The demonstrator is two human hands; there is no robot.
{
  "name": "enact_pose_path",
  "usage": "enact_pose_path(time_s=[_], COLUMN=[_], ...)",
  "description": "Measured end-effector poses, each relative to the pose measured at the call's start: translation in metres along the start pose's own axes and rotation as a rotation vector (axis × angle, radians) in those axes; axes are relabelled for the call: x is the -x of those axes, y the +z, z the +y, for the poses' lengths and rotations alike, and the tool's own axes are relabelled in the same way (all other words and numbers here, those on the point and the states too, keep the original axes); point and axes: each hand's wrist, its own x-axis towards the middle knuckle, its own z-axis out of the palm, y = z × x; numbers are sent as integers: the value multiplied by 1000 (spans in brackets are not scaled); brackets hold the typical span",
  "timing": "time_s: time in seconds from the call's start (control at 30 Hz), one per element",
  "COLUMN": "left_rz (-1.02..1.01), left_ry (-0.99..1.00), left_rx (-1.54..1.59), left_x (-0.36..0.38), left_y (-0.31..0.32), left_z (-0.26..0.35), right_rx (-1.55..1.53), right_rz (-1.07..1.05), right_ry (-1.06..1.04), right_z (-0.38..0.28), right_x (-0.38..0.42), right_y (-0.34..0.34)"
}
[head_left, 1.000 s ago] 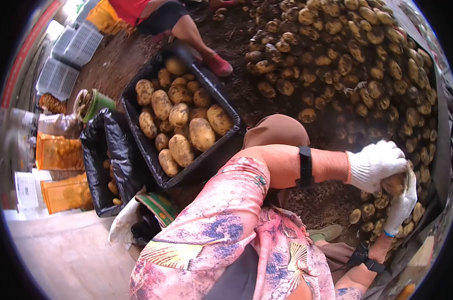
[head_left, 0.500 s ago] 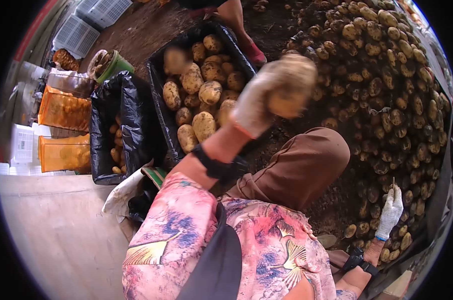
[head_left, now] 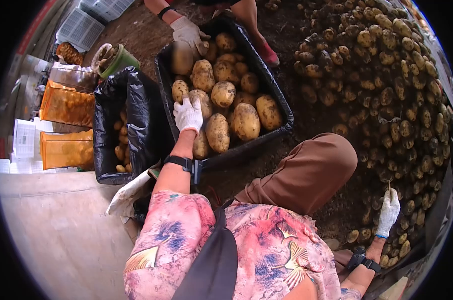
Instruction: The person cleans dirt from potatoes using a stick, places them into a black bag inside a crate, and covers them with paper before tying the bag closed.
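My left hand (head_left: pixel 188 116), in a white glove, lies on potatoes in the near left part of a crate lined with black plastic (head_left: pixel 284 124). Its fingers are spread, and the thumb side touches a large soil-marked potato (head_left: pixel 203 104). Far to the right, beside the heap, my right hand (head_left: pixel 389 212) has its gloved fingers pinched around a thin stick (head_left: pixel 389 185) that points up. Across the crate a co-worker's gloved hand (head_left: pixel 189 34) reaches in at the far left corner, fingers by a potato. A blurred round shape (head_left: pixel 182 58) is near it.
A large heap of soil-covered potatoes (head_left: pixel 386 95) spreads along the right. Left of the crate stands a second black-lined container (head_left: pixel 101 120) with smaller potatoes. Beyond it are orange mesh bags (head_left: pixel 66 150), a green bucket (head_left: pixel 121 62) and white crates (head_left: pixel 80 30).
My left hand has swung from above the crate's right side, where it held a potato, down into the crate's left side. A co-worker's gloved hand has come in at the far corner.
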Motion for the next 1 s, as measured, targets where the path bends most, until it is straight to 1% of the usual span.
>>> enact_pose_path(time_s=[0.07,0.1,0.17,0.2,0.27,0.3,0.37,0.4,0.43,0.5,0.53,0.57,0.63,0.73,0.77,0.83,0.87,0.9,0.97,1.0], left_rz=[-112,18,205,198,320,249,100,123,126,72,62,125,153,12,13,109,12,12,-185,-119], left_ry=[-53,-63,121,118,432,426,434,439,442,459,421,398,556,686,688,866,855,866,758,762], left_rx=[143,180,297,295,155,40,-16,-83,-84,122,281,290,390,371,373,-42,-65,-62,179,161], left_x=[-7,-10,-13,-16,-25,-20,-13,-8,-7,-21,-29,-28,-26,-27,-29,-32,-36,-33,-19,-6], left_y=[-12,-16,-26,-23,-11,-4,5,3,5,10,14,4,-16,-23,-19,-9,11,8,-5,-13], left_z=[0,2,3,4,6,13,19,23,18,10,6,13,32,69,77,91,87,92,89,91], right_rx=[37,29,27,41,58,49,41,67,92,104,75,50,70,53,69,87,91,93,117,136], right_rz=[-6,-3,-7,-5,-9,-22,-41,-18,6,-5,-13,-26,-16,-7,-14,-10,-36,-62,-68,-71], right_ry=[-32,-13,9,-15,-36,-23,-5,-58,-110,-46,-48,-52,-59,-79,-76,-62,-51,-39,-27,-22], right_z=[-1,-2,-1,0,0,-2,-1,1,2,-7,-7,-6,-7,-8,-11,-10,-8,-6,-12,-15], right_x=[0,1,1,0,0,-1,1,1,0,0,0,1,2,3,4,6,7,8,12,13], right_y=[1,2,3,4,5,7,10,14,16,14,14,13,11,12,12,12,12,12,10,11])
